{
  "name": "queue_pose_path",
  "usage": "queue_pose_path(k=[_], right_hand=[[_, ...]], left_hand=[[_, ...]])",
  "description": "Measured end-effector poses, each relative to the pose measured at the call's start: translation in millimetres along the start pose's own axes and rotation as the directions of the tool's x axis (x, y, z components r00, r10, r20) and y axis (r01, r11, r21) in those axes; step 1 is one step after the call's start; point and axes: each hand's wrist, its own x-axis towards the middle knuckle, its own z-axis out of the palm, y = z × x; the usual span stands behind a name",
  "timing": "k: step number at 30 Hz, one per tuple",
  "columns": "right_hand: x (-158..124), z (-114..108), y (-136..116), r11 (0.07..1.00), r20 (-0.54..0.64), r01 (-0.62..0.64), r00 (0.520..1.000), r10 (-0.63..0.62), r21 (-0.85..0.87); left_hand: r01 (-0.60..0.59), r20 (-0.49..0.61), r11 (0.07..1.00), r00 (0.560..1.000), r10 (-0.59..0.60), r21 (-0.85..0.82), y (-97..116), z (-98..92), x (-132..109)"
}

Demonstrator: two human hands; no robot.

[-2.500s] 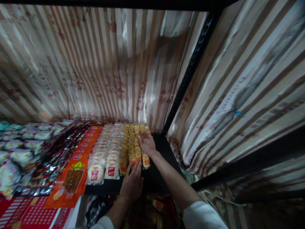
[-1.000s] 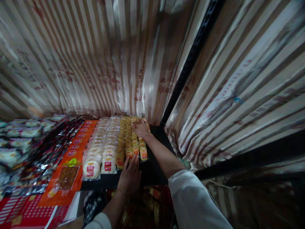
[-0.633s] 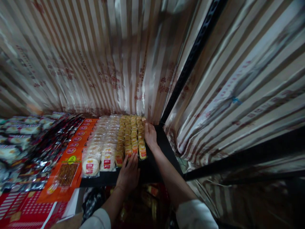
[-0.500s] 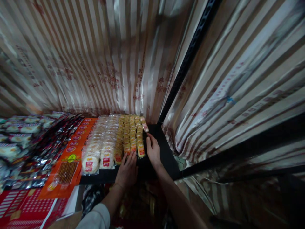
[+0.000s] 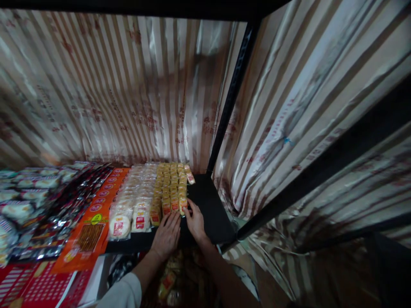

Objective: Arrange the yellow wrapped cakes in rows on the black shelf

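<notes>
Small yellow snack packets (image 5: 165, 190) stand in tight rows on a black shelf (image 5: 210, 209). My left hand (image 5: 166, 234) rests its stretched fingers against the front ends of the middle rows. My right hand (image 5: 195, 220) has its thumb and fingers closed around the front packet (image 5: 183, 205) of the rightmost row. Behind it, one reddish-labelled packet (image 5: 190, 176) leans out at the back of that row. Left of the yellow rows, round white crackers in clear wrappers (image 5: 120, 224) stand in two rows.
An orange snack bag (image 5: 93, 226) hangs slightly over the front edge, with dark shiny packets (image 5: 70, 192) and white packets (image 5: 32, 184) further left. Below is a red basket (image 5: 35, 282). A black upright post (image 5: 229, 102) rises at the back right corner, before striped sheeting (image 5: 128, 85).
My right hand has moved forward along the rightmost row to its front packet. That row now sits closer against its neighbour. The view has tilted, showing a black beam at the top.
</notes>
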Motion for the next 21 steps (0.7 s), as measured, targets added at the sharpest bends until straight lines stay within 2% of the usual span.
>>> queue_pose_path(k=[3, 11, 14, 17, 19, 21], right_hand=[[0, -1, 3, 1.0, 0.014, 0.0, 1.0, 0.0, 0.022], [1, -4, 8, 1.0, 0.039, -0.012, 0.999, 0.012, -0.002], [10, -5, 7, 0.989, 0.011, -0.114, 0.993, 0.114, 0.097], [33, -3, 3, 0.933, -0.021, -0.264, 0.961, 0.277, 0.244], [51, 2, -1, 0.886, 0.011, -0.328, 0.939, 0.344, 0.329], [66, 10, -4, 0.854, 0.067, -0.356, 0.931, 0.358, 0.379]], left_hand=[[-0.034, 0.019, 0.999, 0.999, 0.035, -0.023, 3, 7.6, 0], [0.028, 0.021, 0.999, 0.999, -0.028, -0.023, 22, 35.1, 5], [0.083, 0.029, 0.997, 0.996, -0.083, 0.007, 25, 37.2, 4], [0.102, 0.03, 0.994, 0.994, -0.103, 0.036, 26, 36.2, 4], [0.095, 0.055, 0.995, 0.994, -0.097, 0.028, 26, 34.6, 5], [0.108, 0.102, 0.994, 0.989, -0.107, 0.001, 26, 32.8, 6]])
